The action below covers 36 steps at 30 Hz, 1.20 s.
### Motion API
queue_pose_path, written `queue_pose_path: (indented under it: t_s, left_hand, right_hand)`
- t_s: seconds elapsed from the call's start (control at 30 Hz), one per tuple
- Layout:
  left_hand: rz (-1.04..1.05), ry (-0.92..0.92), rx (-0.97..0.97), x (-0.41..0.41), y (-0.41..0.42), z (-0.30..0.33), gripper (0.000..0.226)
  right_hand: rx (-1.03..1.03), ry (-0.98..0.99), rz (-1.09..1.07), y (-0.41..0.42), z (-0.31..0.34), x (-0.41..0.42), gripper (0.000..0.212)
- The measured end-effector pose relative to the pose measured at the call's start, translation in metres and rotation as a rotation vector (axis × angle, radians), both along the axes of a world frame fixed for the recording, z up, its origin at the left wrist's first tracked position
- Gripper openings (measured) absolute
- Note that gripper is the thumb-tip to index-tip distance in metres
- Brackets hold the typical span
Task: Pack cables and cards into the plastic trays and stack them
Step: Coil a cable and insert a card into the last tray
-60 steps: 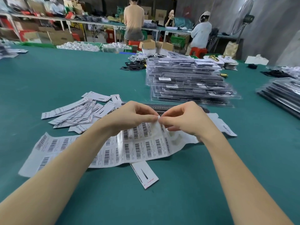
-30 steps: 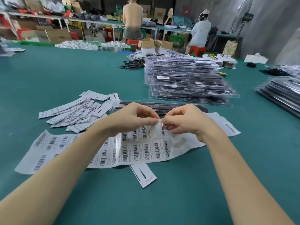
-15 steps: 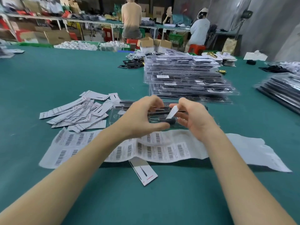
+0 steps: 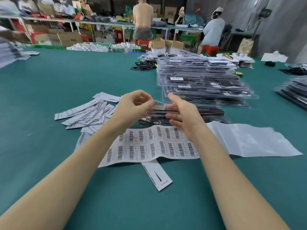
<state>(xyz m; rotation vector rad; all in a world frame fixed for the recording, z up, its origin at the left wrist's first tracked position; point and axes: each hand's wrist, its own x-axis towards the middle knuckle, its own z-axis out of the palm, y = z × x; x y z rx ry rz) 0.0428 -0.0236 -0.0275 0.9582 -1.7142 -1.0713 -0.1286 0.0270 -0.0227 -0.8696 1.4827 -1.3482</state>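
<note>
The left hand (image 4: 134, 105) pinched a label (image 4: 159, 104) above the tray (image 4: 207, 112), ready to stick. The right hand (image 4: 182, 113), fingers loosely spread, steadied the tray's edge.

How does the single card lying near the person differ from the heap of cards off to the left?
The single card lies alone on the green table, its face with a dark pointed shape and red print fully visible. The heap of cards is many strips overlapping at mixed angles, so most faces are partly covered. The single card sits nearer the person, partly tucked under the barcode sheet; the heap lies farther away, beside the left hand. Both are white, narrow cards.
</note>
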Motion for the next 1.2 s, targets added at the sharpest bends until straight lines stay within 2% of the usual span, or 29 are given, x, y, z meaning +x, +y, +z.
queue_pose_path:
  t_s: [0.1,0.2,0.3,0.47,0.6,0.67,0.83,0.93,1.03,1.13,1.2]
  left_hand:
    - [-0.002,0.047,0.234,0.009,-0.007,-0.004,0.009]
    - [0.036,0.0,0.264,0.012,-0.011,-0.007,0.007]
    - [0.076,-0.044,0.258,0.015,-0.014,-0.006,0.008]
    - [0.041,-0.044,0.343,0.019,-0.014,-0.003,0.009]
    - [0.025,-0.003,0.392,0.022,-0.014,-0.002,0.009]
    - [0.044,-0.02,0.367,0.024,-0.016,-0.002,0.008]
    - [0.128,-0.204,0.165,0.029,-0.02,-0.005,0.009]
    - [0.118,-0.402,0.08,0.036,-0.02,-0.006,0.031]
    - [0.021,-0.563,0.038,0.043,-0.019,-0.002,0.054]
    - [-0.084,-0.762,-0.04,0.042,-0.017,-0.003,0.066]
    - [-0.069,-0.765,-0.106,0.04,-0.017,-0.006,0.066]
  right_hand:
    - [-0.098,0.198,0.056,-0.001,-0.008,0.001,0.026]
    - [-0.034,0.225,0.129,0.002,-0.013,0.004,0.016]
    - [0.024,0.184,0.103,0.004,-0.009,0.002,0.01]
    - [-0.064,0.25,0.082,0.001,-0.001,0.004,0.011]
    - [-0.05,0.308,0.091,-0.007,0.0,0.014,0.008]
    - [-0.032,0.307,0.062,-0.011,0.001,0.016,0.008]
    - [0.022,0.335,0.062,-0.015,-0.004,0.021,0.013]
    - [0.05,0.334,0.073,-0.015,-0.006,0.02,0.009]
    - [0.083,0.314,0.049,-0.013,-0.008,0.017,0.013]
    - [0.093,0.377,0.057,-0.011,-0.009,0.018,0.008]
    - [0.088,0.382,0.062,-0.011,-0.009,0.02,0.006]
